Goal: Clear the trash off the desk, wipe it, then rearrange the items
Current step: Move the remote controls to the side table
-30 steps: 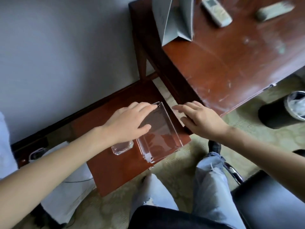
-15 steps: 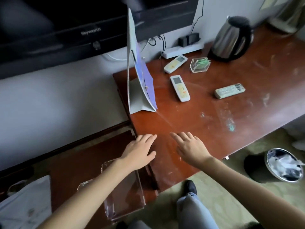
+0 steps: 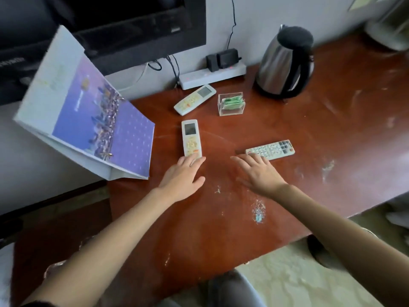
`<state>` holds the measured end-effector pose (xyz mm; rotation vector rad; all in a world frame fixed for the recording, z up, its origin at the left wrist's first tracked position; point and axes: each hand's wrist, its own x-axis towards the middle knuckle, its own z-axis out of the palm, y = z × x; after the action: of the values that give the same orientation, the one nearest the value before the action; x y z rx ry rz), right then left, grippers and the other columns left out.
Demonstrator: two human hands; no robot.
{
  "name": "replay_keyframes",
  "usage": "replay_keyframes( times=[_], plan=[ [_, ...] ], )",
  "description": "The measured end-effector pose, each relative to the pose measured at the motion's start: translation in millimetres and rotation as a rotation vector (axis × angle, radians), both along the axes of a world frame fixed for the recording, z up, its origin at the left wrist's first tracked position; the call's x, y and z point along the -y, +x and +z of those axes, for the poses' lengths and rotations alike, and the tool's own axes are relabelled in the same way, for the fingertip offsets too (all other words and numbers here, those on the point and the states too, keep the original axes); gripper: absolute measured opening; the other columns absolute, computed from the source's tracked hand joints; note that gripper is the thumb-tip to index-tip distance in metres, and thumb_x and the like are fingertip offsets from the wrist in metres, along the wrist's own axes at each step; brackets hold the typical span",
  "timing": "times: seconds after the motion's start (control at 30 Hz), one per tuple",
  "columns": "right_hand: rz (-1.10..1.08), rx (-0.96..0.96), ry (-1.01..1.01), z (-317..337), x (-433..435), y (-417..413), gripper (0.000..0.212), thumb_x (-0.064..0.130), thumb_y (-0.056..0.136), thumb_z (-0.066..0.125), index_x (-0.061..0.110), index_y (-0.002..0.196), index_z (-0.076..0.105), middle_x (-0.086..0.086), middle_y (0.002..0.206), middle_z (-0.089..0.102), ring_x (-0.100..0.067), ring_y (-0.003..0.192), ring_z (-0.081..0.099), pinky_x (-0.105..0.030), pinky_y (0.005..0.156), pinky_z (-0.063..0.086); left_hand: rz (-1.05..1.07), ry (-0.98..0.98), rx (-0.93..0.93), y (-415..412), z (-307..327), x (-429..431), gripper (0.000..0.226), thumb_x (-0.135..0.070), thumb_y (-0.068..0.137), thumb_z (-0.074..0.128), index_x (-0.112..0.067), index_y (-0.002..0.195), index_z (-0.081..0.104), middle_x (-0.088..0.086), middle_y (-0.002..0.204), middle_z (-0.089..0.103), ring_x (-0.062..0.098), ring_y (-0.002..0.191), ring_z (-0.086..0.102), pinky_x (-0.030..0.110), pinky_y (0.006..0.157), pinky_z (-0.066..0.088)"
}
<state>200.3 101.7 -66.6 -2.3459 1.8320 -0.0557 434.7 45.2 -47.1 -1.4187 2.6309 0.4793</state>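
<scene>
My left hand (image 3: 182, 176) reaches over the red-brown desk (image 3: 309, 151) with straight fingers, its tips at the near end of a white air-conditioner remote (image 3: 191, 138). My right hand (image 3: 257, 173) is spread flat, fingertips at the left end of a grey TV remote (image 3: 271, 149). A second white remote (image 3: 194, 99) lies farther back. Beside it stands a clear box of green packets (image 3: 231, 104). White smears and crumbs (image 3: 257, 210) mark the desk in front of my hands.
A purple standing calendar (image 3: 93, 120) occupies the desk's left end. A steel kettle (image 3: 284, 63) and a power strip (image 3: 212, 76) sit at the back by the wall, under a black TV (image 3: 124, 25). A lower side table (image 3: 55, 247) is at the left.
Both hands left the clear tray on the low side table and moved up and forward over the desk to the remotes. My view rose from the floor to the desk.
</scene>
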Motion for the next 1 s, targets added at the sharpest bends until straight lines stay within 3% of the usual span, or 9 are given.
replay_keyframes(
  times=[0.1,0.3,0.5,0.73,1.0],
  plan=[
    [0.068,-0.016,-0.009,-6,25,-42,0.067,0.038,0.078,0.071,0.011,0.135,0.046,-0.014,0.126,0.056,-0.038,0.113,0.051,-0.051,0.093,0.041,-0.006,-0.073,0.05,-25,-6,31,0.058,-0.046,0.093,0.041,-0.027,0.145,0.023,-0.001,0.153,0.019,0.023,0.137,0.02,0.043,0.103,0.035],
    [0.16,-0.058,0.065,-21,50,-89,0.088,0.053,0.07,0.071,0.015,0.141,0.036,-0.012,0.136,0.046,-0.036,0.123,0.041,-0.051,0.105,0.024,0.068,-0.137,0.165,-45,-24,78,0.066,-0.062,0.084,0.042,-0.036,0.142,0.024,0.005,0.155,0.008,0.037,0.134,0.017,0.052,0.103,0.03],
    [0.116,0.013,0.087,-30,51,-107,0.079,0.049,0.074,0.07,0.018,0.14,0.038,-0.012,0.126,0.051,-0.033,0.112,0.045,-0.048,0.092,0.039,0.219,-0.033,0.223,-45,-34,90,0.08,-0.065,0.076,0.055,-0.04,0.142,0.018,0.004,0.154,0.0,0.041,0.127,0.026,0.051,0.091,0.04],
    [0.086,0.158,0.102,-35,55,-105,0.072,0.044,0.072,0.074,0.017,0.133,0.047,-0.01,0.115,0.055,-0.031,0.102,0.047,-0.045,0.087,0.043,0.303,0.023,0.007,-40,-41,92,0.081,-0.035,0.074,0.069,-0.024,0.143,0.027,0.003,0.146,0.018,0.034,0.122,0.036,0.046,0.095,0.038],
    [0.046,0.298,0.027,-28,46,-72,0.073,0.041,0.07,0.077,0.01,0.13,0.05,-0.013,0.11,0.057,-0.031,0.094,0.049,-0.041,0.082,0.043,0.319,0.061,-0.283,-19,-33,71,0.071,-0.021,0.076,0.067,-0.02,0.14,0.037,-0.005,0.138,0.028,0.017,0.118,0.044,0.035,0.096,0.039]
  ],
)
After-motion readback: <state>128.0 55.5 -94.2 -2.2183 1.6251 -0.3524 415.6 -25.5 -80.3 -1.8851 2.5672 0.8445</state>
